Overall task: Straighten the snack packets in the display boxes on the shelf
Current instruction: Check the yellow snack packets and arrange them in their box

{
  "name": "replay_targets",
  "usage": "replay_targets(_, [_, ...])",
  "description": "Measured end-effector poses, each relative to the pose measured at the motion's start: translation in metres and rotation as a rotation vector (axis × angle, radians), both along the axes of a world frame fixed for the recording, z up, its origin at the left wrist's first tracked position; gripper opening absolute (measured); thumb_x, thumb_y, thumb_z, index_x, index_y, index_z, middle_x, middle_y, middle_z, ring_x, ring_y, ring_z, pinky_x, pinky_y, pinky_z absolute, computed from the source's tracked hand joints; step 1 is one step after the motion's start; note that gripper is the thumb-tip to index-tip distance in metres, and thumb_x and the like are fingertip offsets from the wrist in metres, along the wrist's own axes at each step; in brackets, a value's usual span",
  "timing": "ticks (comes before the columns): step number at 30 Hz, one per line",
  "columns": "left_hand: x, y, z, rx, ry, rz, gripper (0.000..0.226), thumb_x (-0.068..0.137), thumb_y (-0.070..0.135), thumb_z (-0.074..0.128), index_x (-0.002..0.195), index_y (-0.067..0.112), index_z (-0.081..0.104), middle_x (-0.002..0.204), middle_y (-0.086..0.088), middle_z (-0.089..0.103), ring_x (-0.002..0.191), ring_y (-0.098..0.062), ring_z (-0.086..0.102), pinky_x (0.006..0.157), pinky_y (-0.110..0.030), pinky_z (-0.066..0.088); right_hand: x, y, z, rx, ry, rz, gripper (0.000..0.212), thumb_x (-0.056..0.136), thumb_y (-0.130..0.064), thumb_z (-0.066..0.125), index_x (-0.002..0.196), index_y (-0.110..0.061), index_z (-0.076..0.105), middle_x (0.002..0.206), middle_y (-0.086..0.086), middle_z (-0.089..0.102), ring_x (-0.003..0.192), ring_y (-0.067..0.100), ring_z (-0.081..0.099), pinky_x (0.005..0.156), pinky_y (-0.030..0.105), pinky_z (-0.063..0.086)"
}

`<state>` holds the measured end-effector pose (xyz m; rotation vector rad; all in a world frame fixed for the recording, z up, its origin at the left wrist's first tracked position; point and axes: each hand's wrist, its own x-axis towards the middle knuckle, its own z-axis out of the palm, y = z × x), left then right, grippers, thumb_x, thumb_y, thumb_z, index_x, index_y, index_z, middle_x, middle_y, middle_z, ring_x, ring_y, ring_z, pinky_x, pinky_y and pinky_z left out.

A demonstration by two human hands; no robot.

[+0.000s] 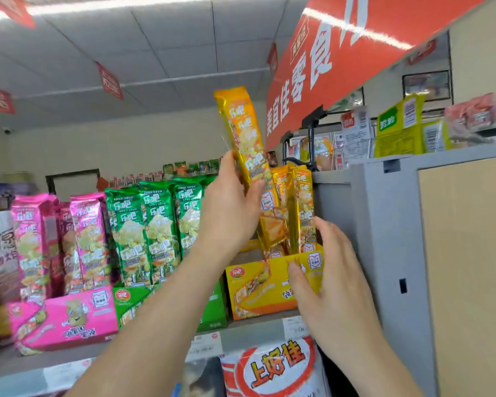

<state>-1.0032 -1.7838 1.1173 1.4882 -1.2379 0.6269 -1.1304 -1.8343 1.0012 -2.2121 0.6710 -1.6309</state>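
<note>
From the head view, the left hand (229,207) grips a yellow packet (242,130) by its lower part, fingers and thumb wrapped round it, and holds it tilted well above the yellow display box (258,287). The right hand (327,270) lies against that box's right front corner with fingers nearly straight and the thumb on the front wall, clasping nothing. Inside the box, the other yellow packets (301,207) lean loosely and unevenly. The likely trouble is in lowering the lifted packet: coming down at this slant, it could catch on those leaning tops, crumple them or tip them out over the front wall. A hard push could also slide the box toward the shelf (255,330) edge below it, or knock the green packets (155,224) left of the box
</note>
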Motion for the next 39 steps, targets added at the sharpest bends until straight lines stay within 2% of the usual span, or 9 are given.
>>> replay_targets(4, [0.014, -0.032, -0.015, 0.398, 0.091, 0.162, 0.037, 0.096, 0.027, 0.058, 0.127, 0.014, 0.044, 0.114, -0.009, 0.066, 0.104, -0.033, 0.062, 0.085, -0.041, 0.05, 0.018, -0.018, 0.014, 0.117, 0.129, -0.019, 0.077, 0.094, -0.048, 0.048, 0.154, -0.023, 0.006, 0.162, 0.005, 0.015, 0.146, 0.023, 0.018, 0.116, 0.038, 0.024])
replay_targets(8, [0.022, -0.041, -0.026, 0.672, 0.256, 0.127, 0.02, 0.095, 0.026, 0.061, 0.104, 0.009, 0.056, 0.11, -0.012, 0.063, 0.102, -0.031, 0.06, 0.081, -0.035, 0.047, 0.031, -0.029, 0.014, 0.211, 0.133, 0.006, 0.08, 0.093, -0.056, 0.044, 0.154, -0.02, 0.007, 0.16, 0.005, 0.021, 0.143, 0.024, 0.027, 0.112, 0.039, 0.031])
replay_targets(14, [0.021, -0.045, -0.026, 0.897, 0.334, 0.118, 0.049, 0.098, 0.028, 0.054, 0.134, 0.001, 0.035, 0.096, -0.007, 0.056, 0.077, -0.016, 0.054, 0.06, -0.03, 0.041, 0.036, -0.036, 0.012, 0.155, 0.162, -0.04, 0.076, 0.089, -0.057, 0.045, 0.152, -0.025, 0.016, 0.151, -0.003, 0.035, 0.132, 0.02, 0.04, 0.097, 0.036, 0.043])
replay_targets(17, [0.023, -0.045, -0.026, 0.856, 0.409, 0.079, 0.056, 0.096, 0.025, 0.058, 0.139, 0.003, 0.028, 0.113, -0.015, 0.054, 0.096, -0.026, 0.056, 0.064, -0.032, 0.04, 0.034, -0.038, 0.012, 0.097, 0.199, -0.057, 0.074, 0.089, -0.058, 0.04, 0.152, -0.027, 0.017, 0.151, -0.006, 0.036, 0.13, 0.02, 0.041, 0.096, 0.036, 0.044])
replay_targets(21, [0.022, -0.043, -0.033, 0.726, 0.359, 0.089, 0.042, 0.094, 0.014, 0.056, 0.129, 0.007, 0.035, 0.087, -0.007, 0.052, 0.069, -0.017, 0.051, 0.055, -0.031, 0.039, 0.035, -0.034, 0.011, 0.069, 0.228, -0.104, 0.069, 0.088, -0.056, 0.035, 0.15, -0.027, 0.023, 0.151, -0.007, 0.037, 0.13, 0.02, 0.04, 0.094, 0.036, 0.046])
replay_targets(26, [0.019, -0.041, -0.039, 0.702, 0.172, 0.173, 0.037, 0.091, 0.023, 0.06, 0.12, 0.012, 0.042, 0.108, -0.01, 0.062, 0.095, -0.029, 0.061, 0.076, -0.04, 0.052, 0.039, -0.029, 0.011, 0.016, 0.242, -0.18, 0.045, 0.09, -0.048, 0.041, 0.126, -0.021, 0.044, 0.128, 0.002, 0.054, 0.116, 0.023, 0.049, 0.078, 0.037, 0.049])
replay_targets(32, [0.011, -0.032, -0.032, 0.856, -0.064, 0.355, 0.025, 0.095, 0.031, 0.055, 0.082, 0.013, 0.044, 0.093, -0.011, 0.058, 0.095, -0.035, 0.06, 0.065, -0.032, 0.038, 0.042, -0.024, 0.01, -0.007, 0.28, -0.253, 0.05, 0.092, -0.043, 0.043, 0.133, -0.014, 0.047, 0.152, 0.011, 0.038, 0.141, 0.029, 0.03, 0.095, 0.049, 0.045])
replay_targets(36, [-0.008, -0.004, -0.036, 0.605, -0.313, 0.474, 0.013, 0.092, 0.021, 0.05, 0.096, 0.01, 0.055, 0.097, -0.015, 0.067, 0.093, -0.04, 0.063, 0.065, -0.036, 0.042, 0.04, -0.021, 0.005, -0.087, 0.124, -0.213, 0.052, 0.094, -0.031, 0.054, 0.14, -0.009, 0.047, 0.149, 0.017, 0.043, 0.136, 0.037, 0.039, 0.1, 0.054, 0.041])
replay_targets(39, [-0.018, 0.032, -0.041, 0.369, -0.49, 0.286, 0.024, 0.086, 0.014, 0.048, 0.099, 0.013, 0.068, 0.095, -0.006, 0.07, 0.088, -0.032, 0.065, 0.069, -0.04, 0.054, 0.039, -0.015, 0.0, -0.204, -0.041, -0.137, 0.048, 0.093, -0.029, 0.044, 0.135, -0.006, 0.053, 0.142, 0.015, 0.05, 0.131, 0.034, 0.045, 0.104, 0.047, 0.038])
